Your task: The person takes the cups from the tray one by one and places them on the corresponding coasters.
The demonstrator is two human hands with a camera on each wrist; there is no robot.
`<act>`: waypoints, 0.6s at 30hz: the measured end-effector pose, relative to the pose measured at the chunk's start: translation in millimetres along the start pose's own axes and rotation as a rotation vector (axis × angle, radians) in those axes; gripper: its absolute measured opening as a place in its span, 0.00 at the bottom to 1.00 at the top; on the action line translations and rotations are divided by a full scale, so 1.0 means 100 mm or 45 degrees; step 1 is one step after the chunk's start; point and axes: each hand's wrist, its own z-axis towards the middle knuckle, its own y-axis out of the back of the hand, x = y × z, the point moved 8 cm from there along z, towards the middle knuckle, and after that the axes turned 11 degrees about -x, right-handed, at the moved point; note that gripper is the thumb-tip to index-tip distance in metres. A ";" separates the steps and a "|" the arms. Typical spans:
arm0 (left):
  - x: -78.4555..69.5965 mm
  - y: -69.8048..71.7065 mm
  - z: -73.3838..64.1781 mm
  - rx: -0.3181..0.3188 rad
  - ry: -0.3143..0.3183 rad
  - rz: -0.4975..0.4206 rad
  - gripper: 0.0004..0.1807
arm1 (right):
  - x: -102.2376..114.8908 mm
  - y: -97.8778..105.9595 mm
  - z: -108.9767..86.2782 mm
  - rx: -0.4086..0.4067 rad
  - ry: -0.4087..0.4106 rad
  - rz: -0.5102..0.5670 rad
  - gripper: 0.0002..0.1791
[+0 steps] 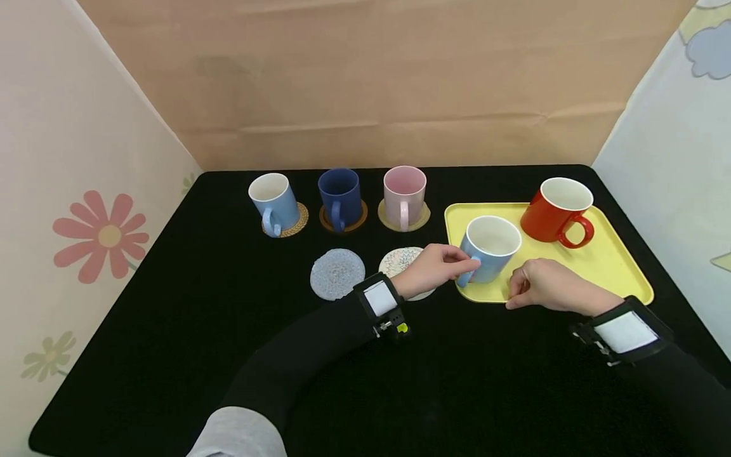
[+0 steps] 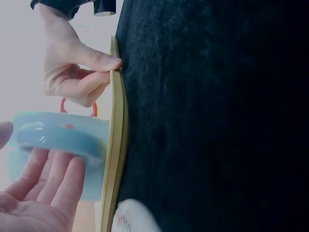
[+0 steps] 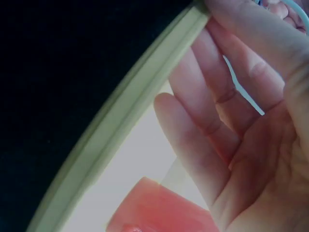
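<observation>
My left hand [image 1: 436,270] is at the handle of a light blue mug [image 1: 495,244] on a yellow tray [image 1: 619,273]. In the left wrist view, its fairly straight fingers [image 2: 60,176] reach the handle, and the thumb stands apart at the left edge. With thumb and bent index finger, my right hand [image 1: 551,285] pinches the tray's near rim; the right wrist view shows its other fingers spread above the tray [image 3: 120,106]. Behind it on the tray stands a red mug [image 1: 551,216], white inside, its handle facing right.
At the back left stand a light blue mug [image 1: 271,197], a dark blue mug [image 1: 339,197] and a pink mug [image 1: 404,193], each on a round coaster. Nearer lie a grey-blue coaster [image 1: 337,274] and a white patterned coaster [image 1: 394,259], partly under my left hand.
</observation>
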 end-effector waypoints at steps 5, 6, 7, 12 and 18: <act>0.04 -0.08 0.02 -0.004 0.045 -0.112 0.12 | -0.02 -0.01 0.03 0.029 -0.006 0.012 0.10; 0.06 -0.10 0.02 -0.002 0.066 -0.149 0.12 | -0.02 -0.01 0.04 0.033 -0.002 0.013 0.10; 0.07 -0.12 0.03 0.005 0.086 -0.190 0.12 | -0.01 -0.01 0.04 0.035 0.000 0.016 0.10; 0.07 -0.28 0.00 0.097 0.128 -0.359 0.19 | 0.01 0.00 0.05 0.020 -0.005 0.024 0.11; 0.04 -0.38 -0.03 0.128 0.103 -0.422 0.23 | 0.02 0.00 0.02 -0.003 -0.015 -0.006 0.11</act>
